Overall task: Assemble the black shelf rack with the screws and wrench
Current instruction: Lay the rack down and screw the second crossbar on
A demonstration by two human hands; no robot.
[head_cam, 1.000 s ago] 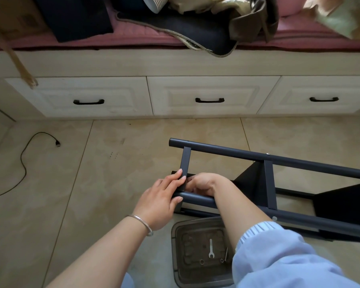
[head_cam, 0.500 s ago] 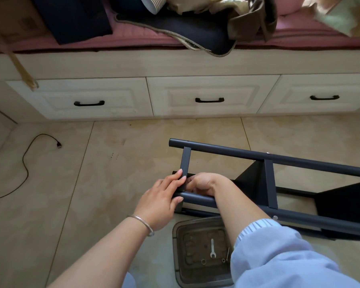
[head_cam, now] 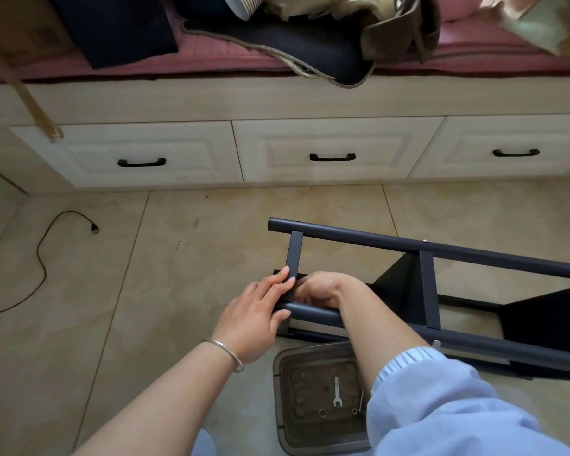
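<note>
- The rack [head_cam: 422, 291] is black metal and lies on its side on the tan floor [head_cam: 145, 291], in front of the drawers [head_cam: 336, 153].
- It has two long round bars with flat cross pieces between them (you can see a small silver screw head near each long bar).
- Your left hand [head_cam: 254, 317] grips the near bar at its left end, with the fingers laid up along the short cross piece.
- Your right hand [head_cam: 320, 289] is curled up just past that cross piece, but you cannot tell what it holds.
- The wrench [head_cam: 337, 391] lies in the tray [head_cam: 283, 363] by your knee, next to some small rings.
- A black cable [head_cam: 43, 258] lies on the floor far to the left.
- Since the frames before, both hands and the rack have stayed in the same place; only your head has moved a bit.
</note>
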